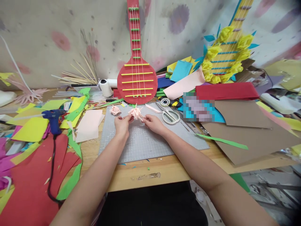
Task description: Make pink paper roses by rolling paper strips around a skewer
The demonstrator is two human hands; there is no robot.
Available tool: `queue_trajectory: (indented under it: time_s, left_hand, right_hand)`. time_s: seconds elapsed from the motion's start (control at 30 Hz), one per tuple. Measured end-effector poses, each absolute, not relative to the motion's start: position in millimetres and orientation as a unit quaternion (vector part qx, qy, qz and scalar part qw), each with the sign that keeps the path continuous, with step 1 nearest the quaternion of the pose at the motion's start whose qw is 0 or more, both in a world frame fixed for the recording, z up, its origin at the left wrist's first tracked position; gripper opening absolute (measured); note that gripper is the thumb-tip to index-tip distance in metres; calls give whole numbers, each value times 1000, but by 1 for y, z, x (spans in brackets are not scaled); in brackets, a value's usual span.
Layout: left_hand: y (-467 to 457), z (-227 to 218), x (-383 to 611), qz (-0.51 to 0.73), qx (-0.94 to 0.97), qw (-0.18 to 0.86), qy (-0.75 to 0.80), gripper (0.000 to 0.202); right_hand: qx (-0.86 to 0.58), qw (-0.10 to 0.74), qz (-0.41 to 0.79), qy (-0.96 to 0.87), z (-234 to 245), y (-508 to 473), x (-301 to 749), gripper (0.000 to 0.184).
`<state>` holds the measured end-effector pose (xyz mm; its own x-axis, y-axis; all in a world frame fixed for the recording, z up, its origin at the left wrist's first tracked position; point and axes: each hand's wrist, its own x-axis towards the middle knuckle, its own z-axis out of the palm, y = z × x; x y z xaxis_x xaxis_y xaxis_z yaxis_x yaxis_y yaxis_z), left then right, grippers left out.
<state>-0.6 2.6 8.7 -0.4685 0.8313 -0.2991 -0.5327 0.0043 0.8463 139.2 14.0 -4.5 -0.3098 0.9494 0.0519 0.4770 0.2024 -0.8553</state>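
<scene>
Between my two hands, over the grey cutting mat (141,141), is a pale pink paper flower (135,113) with pointed, spread petals. My left hand (122,124) pinches its left side. With thumb and fingers closed, my right hand (152,123) grips its lower right edge. A second, smaller pink paper flower (115,110) lies on the mat just beyond my left hand. To the right of my right hand rest white-handled scissors (171,117) and a narrow pink paper strip (153,108).
A red paper lute (137,78) stands upright behind the mat. At left, a blue glue gun (54,121) with a black cord lies on coloured paper scraps. Brown cardboard (244,138) covers the right side. A yellow-flowered lute (223,56) leans at the back right.
</scene>
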Motion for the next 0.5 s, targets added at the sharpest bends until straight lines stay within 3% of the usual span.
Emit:
queue_trajectory:
  time_s: [0.5]
  left_hand:
    - [-7, 13, -3, 641, 197, 533, 516, 42]
  right_hand:
    - [-472, 311, 483, -668, -5, 19, 143, 25]
